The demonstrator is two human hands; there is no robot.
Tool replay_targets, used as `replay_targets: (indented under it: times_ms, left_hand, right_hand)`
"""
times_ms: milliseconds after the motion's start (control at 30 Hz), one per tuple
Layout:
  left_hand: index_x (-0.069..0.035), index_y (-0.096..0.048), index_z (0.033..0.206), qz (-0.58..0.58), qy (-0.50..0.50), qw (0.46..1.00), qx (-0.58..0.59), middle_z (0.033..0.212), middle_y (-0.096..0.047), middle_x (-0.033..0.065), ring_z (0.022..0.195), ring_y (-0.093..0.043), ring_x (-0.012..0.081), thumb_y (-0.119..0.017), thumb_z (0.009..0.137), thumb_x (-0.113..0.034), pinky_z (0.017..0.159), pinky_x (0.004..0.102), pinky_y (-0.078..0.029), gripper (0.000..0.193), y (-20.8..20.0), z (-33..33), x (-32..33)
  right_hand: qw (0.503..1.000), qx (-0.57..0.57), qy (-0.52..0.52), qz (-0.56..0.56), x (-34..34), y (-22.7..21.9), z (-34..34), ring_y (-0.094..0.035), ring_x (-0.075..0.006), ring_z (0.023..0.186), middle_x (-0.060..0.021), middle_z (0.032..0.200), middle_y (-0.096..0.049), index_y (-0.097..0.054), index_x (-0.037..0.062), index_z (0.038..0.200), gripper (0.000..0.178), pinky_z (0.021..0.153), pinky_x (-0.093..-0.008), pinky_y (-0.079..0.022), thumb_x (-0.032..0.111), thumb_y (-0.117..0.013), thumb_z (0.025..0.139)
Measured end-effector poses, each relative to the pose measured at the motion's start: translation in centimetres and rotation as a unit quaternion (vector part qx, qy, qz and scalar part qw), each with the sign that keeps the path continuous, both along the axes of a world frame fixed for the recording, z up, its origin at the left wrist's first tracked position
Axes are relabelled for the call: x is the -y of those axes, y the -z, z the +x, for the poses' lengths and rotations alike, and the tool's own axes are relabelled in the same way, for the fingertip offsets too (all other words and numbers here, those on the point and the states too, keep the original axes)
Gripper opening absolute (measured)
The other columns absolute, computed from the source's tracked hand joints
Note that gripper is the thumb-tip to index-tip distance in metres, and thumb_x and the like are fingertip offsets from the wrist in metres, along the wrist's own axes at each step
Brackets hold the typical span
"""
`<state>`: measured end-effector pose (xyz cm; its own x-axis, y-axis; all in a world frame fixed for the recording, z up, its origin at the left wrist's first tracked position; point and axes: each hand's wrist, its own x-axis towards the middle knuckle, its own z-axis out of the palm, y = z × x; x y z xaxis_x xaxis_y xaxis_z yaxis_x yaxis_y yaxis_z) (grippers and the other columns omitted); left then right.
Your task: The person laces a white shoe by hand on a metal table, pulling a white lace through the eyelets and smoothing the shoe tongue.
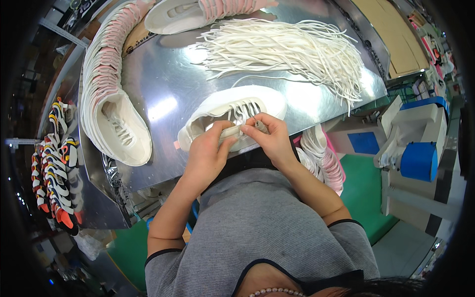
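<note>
A white shoe upper (271, 100) lies on its side on the metal table in front of me, its toe to the right and its opening to the left. White lace (239, 115) crosses its eyelets in several rows. My left hand (208, 153) is closed on the near edge of the upper beside the eyelets, thumb and fingers pinching it. Close by, my right hand (275, 142) is also closed, thumb and forefinger pressed together at the eyelet edge. A small greyish rod-like piece (261, 127) shows between its fingers; its far end is hidden.
A loose heap of white laces (287, 54) covers the far right of the metal table (163, 81). Nested white and pink uppers (101, 74) curve along the left; another row (173, 19) lies at the back. More uppers (324, 158) are below right, near a blue-and-white machine (418, 161).
</note>
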<state>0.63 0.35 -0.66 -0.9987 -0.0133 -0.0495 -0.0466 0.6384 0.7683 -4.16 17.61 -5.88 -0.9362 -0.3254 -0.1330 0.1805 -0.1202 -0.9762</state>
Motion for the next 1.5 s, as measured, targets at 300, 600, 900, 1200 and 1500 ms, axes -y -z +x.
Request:
replay_targets:
  times_ms: [300,600,900,1200,1500]
  left_hand:
    - [-0.003,-0.061,0.104,-0.091,-0.055,0.994,-0.017,0.091,-0.071,0.0155,0.082,-0.070,0.0333,-0.074,0.088,-0.017,0.072,0.0379,-0.052,0.025,1.2,-0.7,-1.4]
    - [-0.006,-0.062,0.103,-0.077,-0.054,0.986,-0.138,0.069,-0.066,0.0168,0.062,-0.066,0.0355,-0.075,0.085,-0.017,0.057,0.0439,-0.049,0.024,1.6,-1.1,-1.4]
    - [-0.002,-0.065,0.108,-0.100,0.069,0.980,-0.157,0.089,-0.071,0.0162,0.076,-0.069,0.0342,-0.075,0.085,-0.008,0.067,0.0383,-0.053,0.026,1.9,-0.9,-0.3]
    - [0.001,-0.064,0.110,-0.098,0.128,0.966,-0.201,0.084,-0.069,0.0171,0.071,-0.068,0.0340,-0.073,0.084,-0.002,0.062,0.0402,-0.052,0.029,2.4,-0.4,0.7]
    - [0.003,-0.061,0.112,-0.084,0.202,0.945,-0.244,0.084,-0.068,0.0164,0.069,-0.068,0.0316,-0.071,0.085,-0.001,0.058,0.0383,-0.052,0.029,2.6,-0.1,0.4]
  right_hand:
    - [1.000,-0.020,0.022,0.005,1.0,-0.1,-0.2,-0.056,-0.0045,0.073,0.0008,0.079,-0.065,-0.064,0.0024,0.101,0.016,0.064,-0.0226,-0.045,0.014,-0.071,0.092]
    - [0.979,-0.114,-0.052,0.163,-2.5,-1.1,0.8,-0.068,-0.0259,0.073,-0.0149,0.081,-0.069,-0.056,0.0012,0.104,0.018,0.065,-0.0334,-0.050,0.016,-0.064,0.097]
    - [0.974,-0.098,-0.094,0.184,-2.1,-1.1,-0.2,-0.069,-0.0307,0.070,-0.0134,0.075,-0.068,-0.054,0.0025,0.096,0.017,0.062,-0.0392,-0.050,0.017,-0.063,0.096]
    - [0.951,-0.170,-0.093,0.239,-0.6,-0.8,0.3,-0.065,-0.0390,0.068,-0.0144,0.069,-0.064,-0.052,0.0057,0.102,0.017,0.062,-0.0468,-0.051,0.018,-0.062,0.096]
    - [0.907,-0.276,-0.117,0.295,-1.1,-0.4,0.9,-0.065,-0.0407,0.069,-0.0172,0.072,-0.064,-0.048,0.0052,0.105,0.022,0.061,-0.0495,-0.049,0.018,-0.062,0.095]
